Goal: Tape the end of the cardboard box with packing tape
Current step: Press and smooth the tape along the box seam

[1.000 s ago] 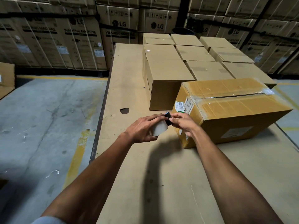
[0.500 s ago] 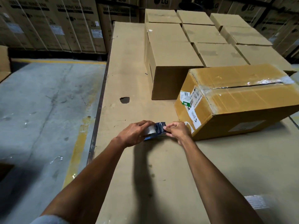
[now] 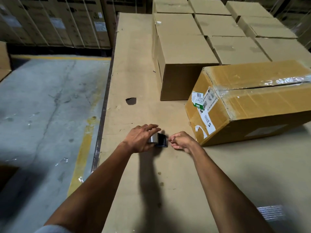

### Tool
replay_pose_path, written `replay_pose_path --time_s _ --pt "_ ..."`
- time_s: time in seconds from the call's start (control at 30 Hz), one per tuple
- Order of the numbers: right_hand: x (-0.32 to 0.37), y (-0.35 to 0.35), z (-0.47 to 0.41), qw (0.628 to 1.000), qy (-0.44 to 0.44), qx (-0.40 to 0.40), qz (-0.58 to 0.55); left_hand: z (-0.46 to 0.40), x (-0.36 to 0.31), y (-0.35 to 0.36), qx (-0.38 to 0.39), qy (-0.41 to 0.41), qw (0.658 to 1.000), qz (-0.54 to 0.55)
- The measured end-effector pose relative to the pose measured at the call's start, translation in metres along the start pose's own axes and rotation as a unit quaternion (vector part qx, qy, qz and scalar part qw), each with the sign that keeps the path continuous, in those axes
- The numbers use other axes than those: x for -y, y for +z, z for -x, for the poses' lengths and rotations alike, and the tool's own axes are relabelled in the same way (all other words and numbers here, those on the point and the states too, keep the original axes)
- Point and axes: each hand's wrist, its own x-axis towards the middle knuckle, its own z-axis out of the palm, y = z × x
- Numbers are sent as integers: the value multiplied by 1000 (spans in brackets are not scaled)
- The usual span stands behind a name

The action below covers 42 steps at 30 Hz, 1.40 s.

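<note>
Two bare hands meet low over the cardboard-covered platform [image 3: 134,64]. The left hand [image 3: 140,140] wraps its fingers around a roll of packing tape [image 3: 159,140], thumb under and fingers curled over the top. At 3 o'clock from the roll, almost touching it, the right hand [image 3: 180,142] has its fingers pinched narrow at the roll's edge; whether any tape sits between them cannot be told. The cardboard box [image 3: 252,105] lies at 2 o'clock from the hands, near but apart, its labelled end facing them. Plain cartons [image 3: 183,52] stand in rows at 12 o'clock.
</note>
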Motion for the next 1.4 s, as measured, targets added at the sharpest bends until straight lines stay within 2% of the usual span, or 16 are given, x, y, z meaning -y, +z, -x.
replay_pose_path --time_s 0.1,0.17,0.23,0.4,0.5,0.57,0.67,0.73,0.8,0.93,1.03,1.2,1.4 --pt "9 0 0 997 -23 -21 77 2 0 -4 -7 -8 1000 0" --pt "22 -5 10 978 -70 -73 180 2 -4 -7 -7 -6 1000 -15" --pt "41 -10 30 956 -137 -113 234 1 -8 -10 -11 1 999 -39" --pt "72 -28 67 860 -303 -233 337 -11 -38 -22 -84 27 994 -68" --pt "85 -47 91 781 -372 -311 394 -28 -64 -38 -131 38 988 -71" --pt "92 -64 107 732 -391 -359 426 -41 -83 -47 -150 46 985 -65" --pt "100 -95 124 702 -375 -406 448 -61 -109 -59 -174 44 983 -43" --pt "102 -118 129 702 -359 -419 451 -73 -129 -65 -181 35 983 -9" --pt "104 -141 130 725 -337 -405 444 -85 -148 -67 -184 23 982 40" --pt "102 -179 121 781 -295 -311 454 -114 -181 -64 -190 -7 969 159" --pt "97 -196 114 811 -286 -241 451 -139 -202 -60 -198 -48 945 254" --pt "94 -200 101 810 -279 -228 463 -163 -225 -44 -210 -99 895 382" --pt "92 -198 96 805 -278 -236 468 -164 -239 -32 -201 -156 856 450"
